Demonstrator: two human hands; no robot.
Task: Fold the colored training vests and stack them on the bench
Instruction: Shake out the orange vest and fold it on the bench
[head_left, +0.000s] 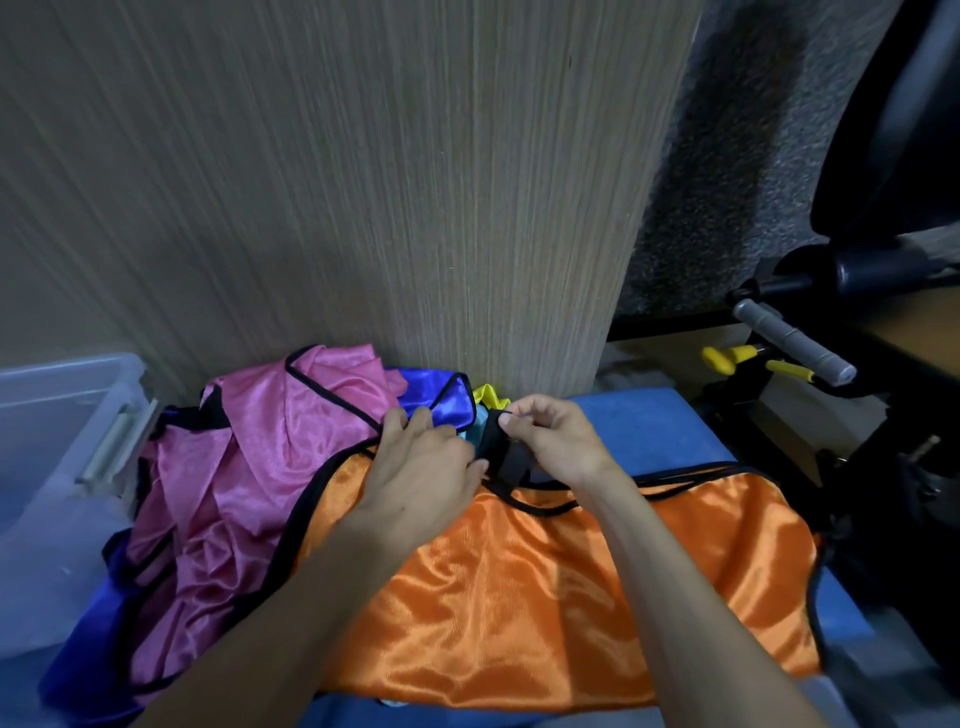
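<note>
Head view shows your two bare forearms reaching forward over a shiny orange training vest with black trim (545, 587), which lies spread across the blue padded bench (654, 426). Your left hand (421, 467) lies palm down at the vest's far edge, fingers straight and slightly spread, pressing the cloth where it meets the heap beyond. Your right hand (550, 441) sits just beside it, thumb and forefinger curled to pinch a black strap piece (506, 457) at the vest's neck.

To the left, a crumpled pink satin vest with black binding (249, 467) is piled on a royal blue vest (441, 397), which shows at the top and again at the lower left. A scrap of yellow fabric (491, 395) and a sliver of light blue cloth (480, 421) peek out behind your fingers; most of both is hidden, so you cannot tell what they belong to. A translucent plastic storage bin (57, 457) is cut off at the left edge. Black exercise equipment with yellow-tipped handles (779, 358) stands blurred at the right, against the grey carpet.
</note>
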